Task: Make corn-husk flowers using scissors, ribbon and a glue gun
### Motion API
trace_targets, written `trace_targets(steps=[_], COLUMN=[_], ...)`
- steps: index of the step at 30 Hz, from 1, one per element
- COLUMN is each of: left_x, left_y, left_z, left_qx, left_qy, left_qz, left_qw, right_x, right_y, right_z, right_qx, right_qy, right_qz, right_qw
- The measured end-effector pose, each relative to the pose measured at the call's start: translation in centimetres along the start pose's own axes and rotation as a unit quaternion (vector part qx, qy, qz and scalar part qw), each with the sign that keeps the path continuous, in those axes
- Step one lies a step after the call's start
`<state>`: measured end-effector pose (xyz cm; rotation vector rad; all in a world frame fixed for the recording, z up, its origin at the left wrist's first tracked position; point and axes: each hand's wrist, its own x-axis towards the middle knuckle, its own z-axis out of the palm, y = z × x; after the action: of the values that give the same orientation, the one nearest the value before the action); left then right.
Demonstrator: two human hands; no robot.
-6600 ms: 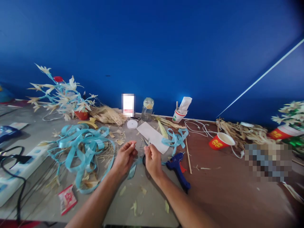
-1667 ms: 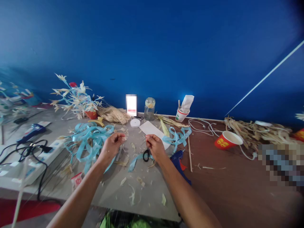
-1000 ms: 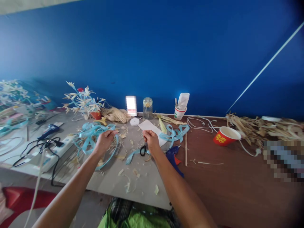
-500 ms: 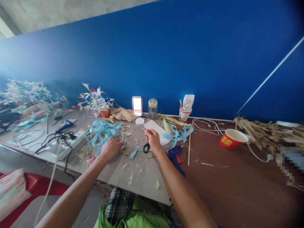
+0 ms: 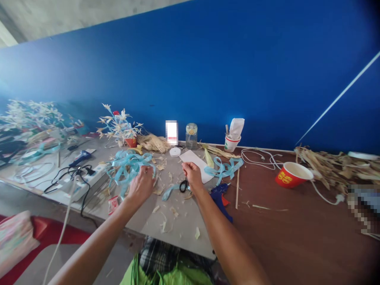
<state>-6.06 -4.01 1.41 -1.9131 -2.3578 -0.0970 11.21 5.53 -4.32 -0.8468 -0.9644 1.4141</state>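
My left hand (image 5: 141, 185) is at the front edge of a tangled pile of light-blue ribbon (image 5: 126, 164), with its fingers curled in. What they hold, if anything, cannot be made out. To its right my right hand (image 5: 192, 174) is closed in a pinch over a white sheet (image 5: 194, 157). Anything between those fingertips is too small to name. Beside the right wrist is a black loop handle (image 5: 183, 186), apparently of scissors, next to a short strip of blue ribbon (image 5: 170, 192). Dry husk scraps (image 5: 174, 212) are scattered in front of the hands.
A blue glue gun (image 5: 220, 198) lies right of my right forearm. Behind are a flower arrangement (image 5: 120, 126), a jar (image 5: 191, 136) and a white cup (image 5: 231, 143). A red paper cup (image 5: 292, 175) stands right, a power strip (image 5: 89, 182) left.
My left hand has moved slightly right, and its fingers have drawn in and up from the ribbon pile. The right hand has stayed almost still, closed.
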Motion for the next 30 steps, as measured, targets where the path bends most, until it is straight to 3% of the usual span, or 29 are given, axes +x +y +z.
trace_targets(steps=[2, 4, 10, 12, 17, 24, 26, 30], left_x=[-0.8, -1.4, -0.9, 0.0, 2.9, 5.0, 5.2, 5.6], left_y=[1.7, 3.2, 3.8, 3.0, 1.3, 2.4, 3.2, 4.5], left_z=[0.0, 0.4, 2.7, 2.8, 0.5, -2.1, -2.1, -1.0], left_qx=[-0.045, -0.074, -0.092, -0.123, -0.306, -0.548, -0.629, -0.759], left_qy=[-0.016, -0.081, -0.143, -0.14, -0.044, 0.032, 0.01, -0.107], left_qz=[0.057, 0.099, 0.12, 0.117, 0.078, 0.039, 0.0, -0.041], left_qw=[0.997, 0.989, 0.978, 0.976, 0.948, 0.835, 0.777, 0.641], right_x=[-0.1, -0.1, 0.0, 0.0, 0.3, 0.0, -0.3, -0.6], right_y=[0.0, 0.0, -0.6, -0.8, -1.2, -2.2, -2.4, -2.4], right_z=[0.0, 0.0, -0.1, -0.1, -0.3, -0.4, -0.1, 0.3], right_qx=[-0.002, -0.005, 0.001, 0.008, 0.048, 0.084, 0.091, 0.099], right_qy=[-0.001, -0.002, 0.008, 0.011, 0.013, -0.012, -0.024, -0.046], right_qz=[0.002, 0.003, 0.009, 0.011, 0.022, 0.026, 0.03, 0.039], right_qw=[1.0, 1.0, 1.0, 1.0, 0.999, 0.996, 0.995, 0.993])
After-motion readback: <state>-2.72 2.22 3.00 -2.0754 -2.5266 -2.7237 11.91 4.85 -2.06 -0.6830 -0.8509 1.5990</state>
